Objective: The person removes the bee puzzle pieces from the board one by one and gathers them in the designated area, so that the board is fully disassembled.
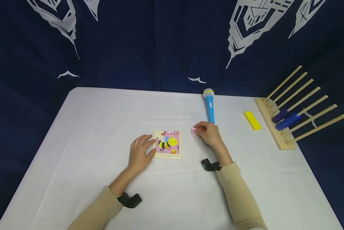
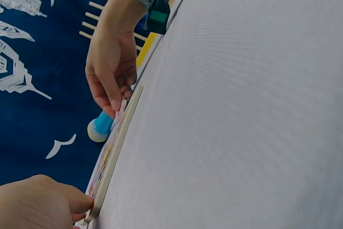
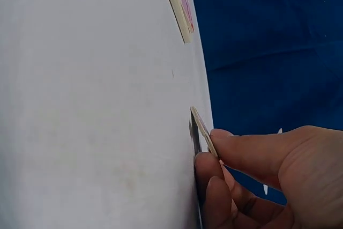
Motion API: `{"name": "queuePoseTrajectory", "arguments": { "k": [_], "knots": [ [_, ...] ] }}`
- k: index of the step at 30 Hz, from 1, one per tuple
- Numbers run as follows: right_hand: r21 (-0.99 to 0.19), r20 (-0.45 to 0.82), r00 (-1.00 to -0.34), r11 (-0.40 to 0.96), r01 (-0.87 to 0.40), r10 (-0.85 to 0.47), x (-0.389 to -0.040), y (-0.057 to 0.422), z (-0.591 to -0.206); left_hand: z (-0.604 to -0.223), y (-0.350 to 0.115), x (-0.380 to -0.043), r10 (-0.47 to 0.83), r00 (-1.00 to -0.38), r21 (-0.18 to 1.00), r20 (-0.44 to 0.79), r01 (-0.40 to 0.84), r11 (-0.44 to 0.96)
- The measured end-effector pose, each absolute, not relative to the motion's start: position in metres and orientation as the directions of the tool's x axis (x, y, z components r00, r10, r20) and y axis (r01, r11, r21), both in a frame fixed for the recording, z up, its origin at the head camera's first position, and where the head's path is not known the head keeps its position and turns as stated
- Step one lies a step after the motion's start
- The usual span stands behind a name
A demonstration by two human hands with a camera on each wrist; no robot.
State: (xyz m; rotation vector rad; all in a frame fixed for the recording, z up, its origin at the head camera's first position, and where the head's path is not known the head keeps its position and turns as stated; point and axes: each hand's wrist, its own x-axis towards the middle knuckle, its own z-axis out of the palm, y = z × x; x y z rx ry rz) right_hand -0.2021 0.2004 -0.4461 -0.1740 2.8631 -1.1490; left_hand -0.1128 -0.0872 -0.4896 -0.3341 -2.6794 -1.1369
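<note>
A square wooden puzzle board [image 1: 167, 157] with a bee picture on a pink ground lies on the table in the head view. Beside its left edge is my left hand [image 1: 140, 155], fingers spread and fairly straight, with thumb and fingertips touching the frame. To the right of the board, my right hand [image 1: 209, 132] pinches a small pink puzzle piece [image 1: 193, 131] between thumb and fingers. The right wrist view shows this thin piece [image 3: 203, 130] edge-on, tilted close over the white tabletop, its lower end hidden by the fingers.
A blue toy microphone [image 1: 210, 107] lies just beyond my right hand. Farther right are a yellow block [image 1: 252, 120] and a wooden peg rack [image 1: 275, 127] with blue and purple beads on some rods. A dark blue patterned cloth [image 1: 160, 44] hangs behind the table.
</note>
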Motion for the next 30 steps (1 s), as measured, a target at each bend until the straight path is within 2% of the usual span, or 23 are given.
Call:
{"name": "queuePoseTrajectory", "arguments": {
  "k": [17, 30],
  "knots": [
    [-0.630, -0.100, -0.995, 0.776, 0.038, -0.032, -0.199, 0.255, -0.439, -0.487, -0.086, -0.112, 0.124, -0.953, 0.675, 0.277, 0.285, 0.680],
    [-0.547, -0.106, -0.994, 0.833, 0.089, 0.036, -0.195, 0.260, -0.439, -0.487, -0.086, -0.113, 0.121, -0.953, 0.683, 0.278, 0.285, 0.672]
  ]
}}
